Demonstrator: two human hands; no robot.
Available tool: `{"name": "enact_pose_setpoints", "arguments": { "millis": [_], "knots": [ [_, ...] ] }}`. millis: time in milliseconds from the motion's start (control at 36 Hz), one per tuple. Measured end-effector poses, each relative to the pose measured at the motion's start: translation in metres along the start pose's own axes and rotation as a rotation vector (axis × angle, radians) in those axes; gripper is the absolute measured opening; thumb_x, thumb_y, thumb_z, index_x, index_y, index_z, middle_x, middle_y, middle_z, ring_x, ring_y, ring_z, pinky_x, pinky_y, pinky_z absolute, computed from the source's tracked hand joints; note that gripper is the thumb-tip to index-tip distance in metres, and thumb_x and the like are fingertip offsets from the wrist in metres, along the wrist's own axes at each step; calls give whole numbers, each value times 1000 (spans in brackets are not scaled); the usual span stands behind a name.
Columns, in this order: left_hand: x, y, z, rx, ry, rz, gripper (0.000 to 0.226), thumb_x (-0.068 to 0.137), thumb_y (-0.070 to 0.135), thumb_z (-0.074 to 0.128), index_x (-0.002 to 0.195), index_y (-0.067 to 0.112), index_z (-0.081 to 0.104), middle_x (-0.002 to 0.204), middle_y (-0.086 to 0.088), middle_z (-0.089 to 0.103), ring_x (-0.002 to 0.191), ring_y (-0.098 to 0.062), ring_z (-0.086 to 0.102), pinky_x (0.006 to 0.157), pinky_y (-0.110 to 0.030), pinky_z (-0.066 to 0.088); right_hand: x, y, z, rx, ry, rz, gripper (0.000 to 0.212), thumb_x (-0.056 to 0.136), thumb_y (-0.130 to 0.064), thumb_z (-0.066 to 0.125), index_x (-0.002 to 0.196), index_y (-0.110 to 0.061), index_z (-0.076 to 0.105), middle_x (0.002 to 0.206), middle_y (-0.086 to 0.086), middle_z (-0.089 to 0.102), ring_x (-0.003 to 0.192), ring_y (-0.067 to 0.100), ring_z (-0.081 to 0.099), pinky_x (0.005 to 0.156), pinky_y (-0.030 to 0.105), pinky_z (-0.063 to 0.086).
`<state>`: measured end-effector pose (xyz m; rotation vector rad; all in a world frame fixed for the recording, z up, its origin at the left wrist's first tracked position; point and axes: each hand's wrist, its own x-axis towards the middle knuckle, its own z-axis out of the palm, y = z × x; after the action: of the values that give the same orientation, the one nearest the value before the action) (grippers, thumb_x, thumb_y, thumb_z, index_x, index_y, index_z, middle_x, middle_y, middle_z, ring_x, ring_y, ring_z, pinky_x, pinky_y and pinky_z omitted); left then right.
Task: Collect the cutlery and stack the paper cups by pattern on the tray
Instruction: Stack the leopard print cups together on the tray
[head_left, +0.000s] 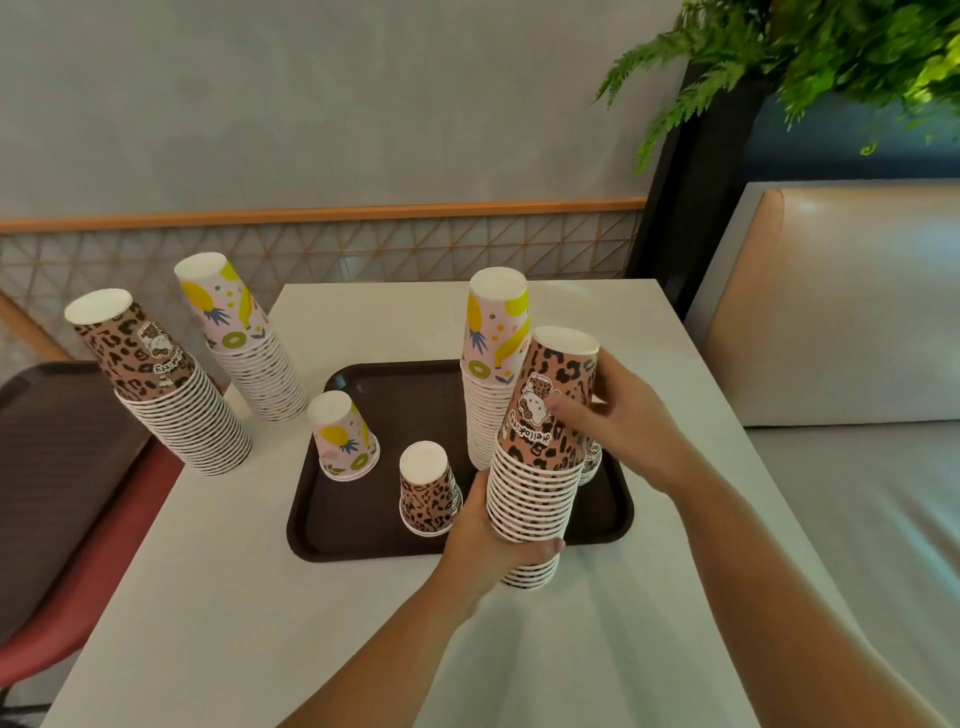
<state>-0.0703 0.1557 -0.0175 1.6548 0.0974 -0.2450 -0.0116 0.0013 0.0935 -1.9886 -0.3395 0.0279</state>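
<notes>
A dark brown tray (363, 540) lies on the white table (249, 613). Over its near right corner I hold a tall stack of upside-down leopard-print cups (540, 467): my left hand (493, 540) grips the lower part, and my right hand (623, 421) grips the top cup. Behind it a tall fruit-print stack (493, 374) stands on the tray. A single fruit-print cup (343, 436) and a single leopard-print cup (427, 488) stand upside down on the tray. Left of the tray, a leopard stack (166, 389) and a fruit stack (244, 338) stand on the table. No cutlery shows.
A red chair (78, 545) with a dark seat stands at the table's left side. A beige padded bench (852, 312) runs along the right, with a green plant (810, 57) above it. A wall with a lattice panel (322, 249) lies behind the table.
</notes>
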Motion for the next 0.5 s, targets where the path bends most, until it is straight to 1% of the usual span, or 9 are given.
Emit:
{"name": "enact_pose_setpoints", "arguments": {
  "millis": [28, 83, 139, 194, 250, 333, 444, 472, 500],
  "knots": [
    [0, 0, 0, -1, -1, 0, 89, 53, 18, 91, 125, 38, 43, 122, 15, 59, 115, -3, 53, 98, -30, 46, -1, 0, 1, -13, -10, 9, 61, 75, -41, 69, 129, -26, 45, 116, -13, 60, 104, 2, 57, 84, 16, 47],
    [-1, 1, 0, -4, -5, 5, 88, 54, 16, 90, 124, 39, 43, 121, 15, 59, 114, -3, 53, 94, -27, 46, -3, 0, 3, -18, 11, 11, 55, 75, -36, 72, 124, -27, 48, 114, -13, 60, 102, 3, 58, 80, 12, 45],
    [-1, 2, 0, -9, -9, 10, 85, 54, 15, 90, 121, 40, 44, 120, 16, 59, 112, 0, 54, 89, -20, 46, -4, -2, 3, -13, 52, 0, 47, 75, -35, 72, 116, -32, 48, 108, -16, 61, 96, -4, 58, 74, 6, 44],
    [-2, 2, 1, -11, -15, 7, 87, 52, 19, 91, 122, 38, 45, 120, 16, 60, 113, -1, 55, 92, -23, 46, -4, -5, 1, 8, 99, -6, 43, 76, -36, 71, 113, -33, 49, 104, -18, 62, 93, -7, 58, 71, 5, 45],
    [-2, 2, 1, -18, -18, 3, 90, 50, 22, 92, 126, 34, 46, 121, 15, 61, 114, -3, 56, 95, -28, 47, -3, -7, -1, 25, 145, -8, 42, 77, -35, 70, 114, -30, 51, 103, -17, 63, 94, -5, 59, 75, 11, 46],
    [-3, 2, 2, -31, -22, -2, 87, 54, 14, 90, 126, 33, 46, 119, 15, 61, 112, -1, 56, 87, -20, 47, 0, -10, -4, 49, 196, -3, 45, 75, -38, 69, 116, -25, 53, 106, -12, 65, 98, 3, 61, 82, 25, 51],
    [-6, 2, 2, -22, -24, -8, 86, 55, 13, 89, 124, 36, 45, 118, 18, 61, 108, 4, 56, 80, -14, 46, 3, -16, -9, 187, 259, 13, 49, 69, -46, 68, 111, -22, 56, 106, -7, 67, 98, 8, 64, 87, 34, 53],
    [-7, 3, 1, -17, -21, -8, 84, 56, 13, 89, 123, 37, 45, 117, 18, 60, 107, 6, 55, 80, -13, 47, 4, -17, -11, 228, 273, 13, 48, 68, -48, 68, 108, -23, 57, 106, -5, 68, 98, 10, 65, 87, 35, 54],
    [-7, 3, 1, -15, -18, -7, 83, 56, 12, 89, 122, 38, 45, 117, 18, 61, 106, 7, 56, 80, -13, 48, 5, -18, -12, 258, 284, 12, 41, 71, -46, 68, 104, -25, 58, 105, -4, 68, 98, 12, 66, 88, 37, 53]
  ]
}}
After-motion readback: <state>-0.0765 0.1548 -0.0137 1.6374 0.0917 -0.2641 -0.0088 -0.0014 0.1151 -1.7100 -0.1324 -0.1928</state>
